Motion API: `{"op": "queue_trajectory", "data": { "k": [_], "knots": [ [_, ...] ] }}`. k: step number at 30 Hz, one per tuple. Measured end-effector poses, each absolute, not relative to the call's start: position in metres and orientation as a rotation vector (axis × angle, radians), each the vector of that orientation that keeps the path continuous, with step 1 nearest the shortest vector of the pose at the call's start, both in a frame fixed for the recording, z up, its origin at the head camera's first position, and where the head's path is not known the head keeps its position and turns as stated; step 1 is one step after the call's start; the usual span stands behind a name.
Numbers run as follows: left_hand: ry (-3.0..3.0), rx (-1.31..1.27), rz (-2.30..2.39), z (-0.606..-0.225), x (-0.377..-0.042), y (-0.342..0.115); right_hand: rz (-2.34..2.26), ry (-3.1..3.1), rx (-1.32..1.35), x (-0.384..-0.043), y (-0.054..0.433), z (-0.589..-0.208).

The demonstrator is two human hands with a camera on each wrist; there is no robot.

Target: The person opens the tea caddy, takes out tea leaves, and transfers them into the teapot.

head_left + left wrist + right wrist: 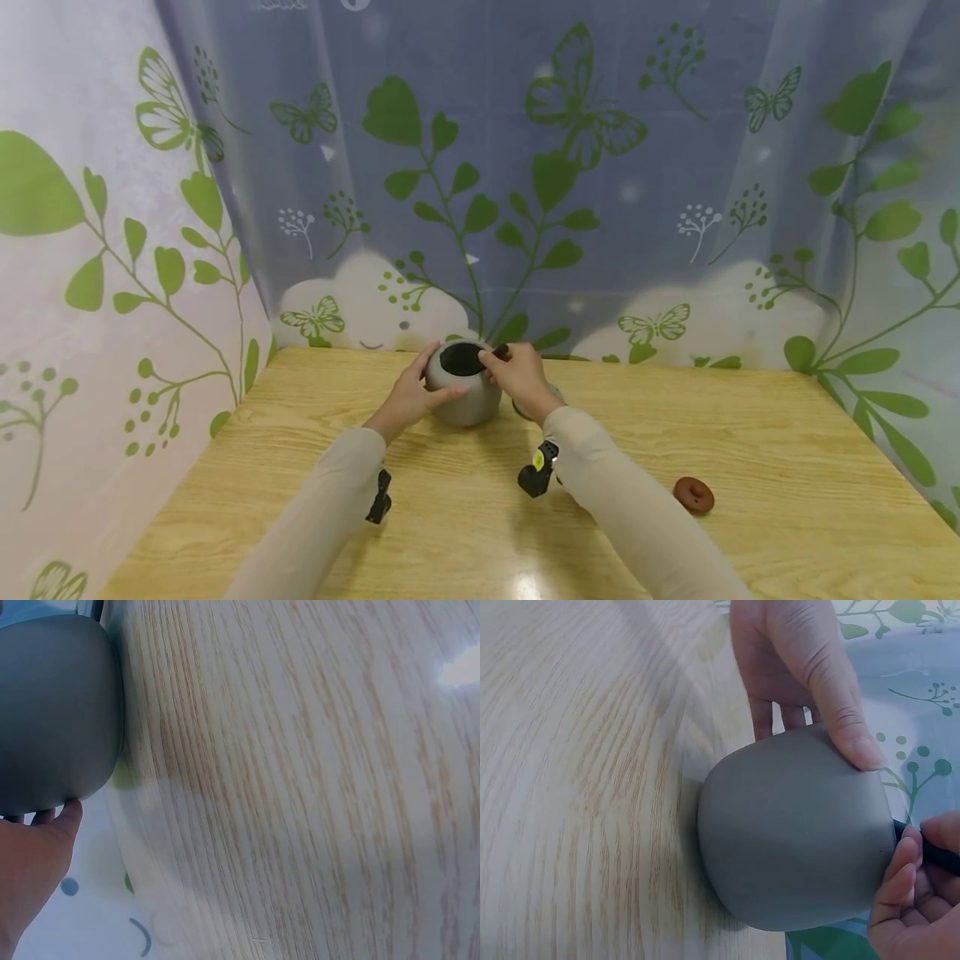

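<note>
Leaf-printed drapes (480,125) back a wooden tabletop (637,425), where a gray pot (463,406) stands. The left hand (411,393) has fingers clasping its side; the right hand (523,375) is at its mouth. Well apart lies a reddish-brown lid (693,495). Right-hand fingers pinch a black piece (941,859), seemingly rod-like, partly hidden.

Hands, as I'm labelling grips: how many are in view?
2: the left hand on the side of the grey pot; the right hand at its opening, pinching a black rod-like object.

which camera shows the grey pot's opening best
The head view: it looks down into the dark opening of the grey pot. The right wrist view shows the pot side-on, the left only part of its side; neither shows the opening.
</note>
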State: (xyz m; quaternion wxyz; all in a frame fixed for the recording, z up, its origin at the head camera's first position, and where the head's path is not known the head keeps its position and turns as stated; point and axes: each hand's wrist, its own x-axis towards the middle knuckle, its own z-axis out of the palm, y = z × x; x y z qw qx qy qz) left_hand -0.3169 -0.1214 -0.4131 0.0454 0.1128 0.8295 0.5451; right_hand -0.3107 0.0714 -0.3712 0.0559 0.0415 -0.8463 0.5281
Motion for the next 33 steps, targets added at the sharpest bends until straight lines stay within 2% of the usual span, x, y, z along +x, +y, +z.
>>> {"op": "queue_trajectory", "data": {
  "k": [20,33],
  "knots": [
    [2.523,0.361,1.68,-0.415,-0.319,-0.121,2.205,-2.234,-0.217,-0.312,0.073,-0.371],
    [2.462,0.351,1.684,-0.38,-0.292,-0.118,2.19,-2.233,-0.276,-0.314,0.082,-0.371]
  ]
}}
